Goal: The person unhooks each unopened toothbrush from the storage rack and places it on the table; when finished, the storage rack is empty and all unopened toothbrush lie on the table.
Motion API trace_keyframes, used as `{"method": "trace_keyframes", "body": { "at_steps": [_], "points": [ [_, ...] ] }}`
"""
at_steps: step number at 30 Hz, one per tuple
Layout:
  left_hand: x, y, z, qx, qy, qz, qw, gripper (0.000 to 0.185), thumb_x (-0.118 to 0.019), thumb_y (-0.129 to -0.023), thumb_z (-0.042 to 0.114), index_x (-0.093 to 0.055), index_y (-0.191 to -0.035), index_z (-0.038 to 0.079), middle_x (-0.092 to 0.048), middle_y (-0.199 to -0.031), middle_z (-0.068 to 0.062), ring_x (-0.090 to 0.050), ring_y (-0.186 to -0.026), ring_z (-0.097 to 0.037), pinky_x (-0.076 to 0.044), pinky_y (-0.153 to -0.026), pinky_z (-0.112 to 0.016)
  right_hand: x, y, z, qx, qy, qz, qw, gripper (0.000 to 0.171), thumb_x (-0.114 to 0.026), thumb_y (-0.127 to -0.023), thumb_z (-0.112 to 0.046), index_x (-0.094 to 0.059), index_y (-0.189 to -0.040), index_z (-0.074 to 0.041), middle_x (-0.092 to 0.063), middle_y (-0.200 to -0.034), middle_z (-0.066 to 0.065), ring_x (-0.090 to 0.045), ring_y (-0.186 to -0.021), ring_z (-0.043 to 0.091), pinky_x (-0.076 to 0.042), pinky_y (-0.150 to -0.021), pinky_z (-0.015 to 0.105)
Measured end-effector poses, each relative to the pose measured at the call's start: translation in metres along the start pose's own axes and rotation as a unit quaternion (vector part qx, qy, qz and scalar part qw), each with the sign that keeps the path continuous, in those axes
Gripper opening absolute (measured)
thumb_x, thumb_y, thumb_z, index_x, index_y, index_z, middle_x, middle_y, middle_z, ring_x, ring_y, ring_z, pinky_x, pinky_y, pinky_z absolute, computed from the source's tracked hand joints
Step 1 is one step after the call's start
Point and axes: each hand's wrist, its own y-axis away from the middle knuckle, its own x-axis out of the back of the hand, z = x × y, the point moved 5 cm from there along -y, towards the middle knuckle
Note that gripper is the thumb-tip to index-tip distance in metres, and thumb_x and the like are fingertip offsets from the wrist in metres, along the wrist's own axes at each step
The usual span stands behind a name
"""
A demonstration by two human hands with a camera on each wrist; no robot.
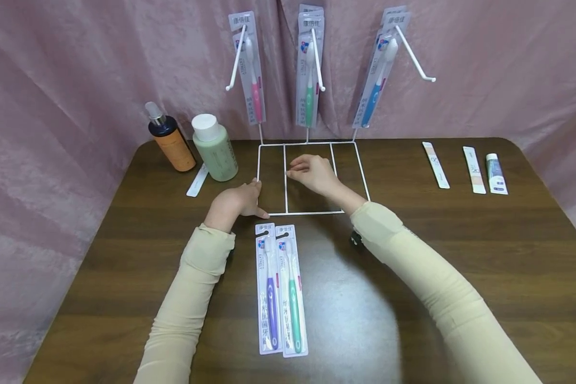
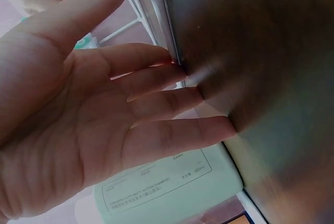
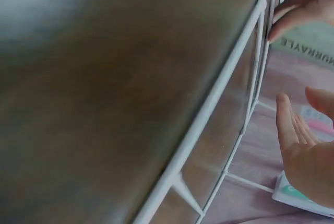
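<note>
A white wire rack stands at the back of the brown table, its flat base (image 1: 312,212) lying on the wood. Packed toothbrushes hang from its hooks: pink (image 1: 252,74), green (image 1: 309,69) and blue (image 1: 376,74). My left hand (image 1: 259,200) rests at the base's front left corner, and its straight fingers (image 2: 172,98) touch the wire (image 2: 162,20). My right hand (image 1: 293,170) hovers over the middle of the base with relaxed fingers (image 3: 284,114) beside the wire (image 3: 219,98), holding nothing. Two packs, purple (image 1: 270,290) and green (image 1: 293,293), lie flat in front of the rack.
An orange bottle (image 1: 172,141), a pale green bottle (image 1: 215,146) and a white strip (image 1: 198,180) stand left of the rack. Two slim boxes (image 1: 435,164) (image 1: 474,169) and a tube (image 1: 496,173) lie at the back right. Pink curtain surrounds the table.
</note>
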Motion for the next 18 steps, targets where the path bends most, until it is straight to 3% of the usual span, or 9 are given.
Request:
{"method": "trace_keyframes", "body": {
  "at_steps": [5,6,12,13,18],
  "points": [
    [-0.003,-0.002,0.001,0.004,0.001,-0.009,1.0000,0.093,-0.060,-0.089,0.041,-0.004,-0.147,-0.005,0.001,-0.155,-0.019,-0.008,-0.141,-0.038,-0.016,-0.113,-0.047,-0.001,-0.023,-0.004,-0.009,-0.033,0.024,0.999,0.039,-0.067,-0.086,-0.028,-0.062,-0.116,-0.002,-0.069,-0.109,0.009,-0.066,-0.100,0.020,-0.052,-0.083,0.032],
    [-0.003,-0.002,0.001,0.007,0.000,-0.011,0.9999,0.094,-0.060,-0.089,0.041,-0.003,-0.147,-0.005,0.001,-0.155,-0.018,-0.008,-0.141,-0.038,-0.016,-0.113,-0.047,0.000,-0.027,-0.007,-0.008,-0.037,0.032,0.999,0.039,-0.066,-0.087,-0.028,-0.062,-0.116,-0.002,-0.069,-0.109,0.009,-0.066,-0.100,0.020,-0.049,-0.089,0.031],
    [0.000,-0.002,0.000,0.005,-0.011,-0.010,0.9999,0.093,-0.059,-0.090,0.041,-0.002,-0.147,-0.004,0.002,-0.155,-0.019,-0.007,-0.141,-0.038,-0.015,-0.114,-0.046,0.013,-0.055,-0.041,0.005,-0.047,0.077,0.996,0.040,-0.066,-0.088,-0.027,-0.060,-0.117,-0.001,-0.068,-0.111,0.012,-0.065,-0.102,0.020,-0.049,-0.088,0.028],
    [0.001,-0.001,0.000,0.006,-0.013,-0.009,0.9999,0.093,-0.059,-0.090,0.041,-0.002,-0.148,-0.004,0.002,-0.155,-0.019,-0.007,-0.141,-0.037,-0.015,-0.114,-0.046,0.015,-0.059,-0.047,0.005,-0.048,0.080,0.996,0.041,-0.066,-0.088,-0.028,-0.060,-0.118,-0.001,-0.067,-0.113,0.011,-0.064,-0.103,0.020,-0.052,-0.084,0.029],
    [0.000,0.000,-0.002,0.010,-0.004,-0.009,0.9999,0.093,-0.059,-0.090,0.042,-0.001,-0.148,-0.002,0.002,-0.156,-0.017,-0.006,-0.142,-0.036,-0.015,-0.114,-0.045,0.018,-0.075,-0.067,-0.029,-0.062,0.080,0.995,0.048,-0.065,-0.087,-0.035,-0.056,-0.124,-0.007,-0.063,-0.121,0.006,-0.060,-0.108,0.015,-0.049,-0.086,0.025]
  ]
}}
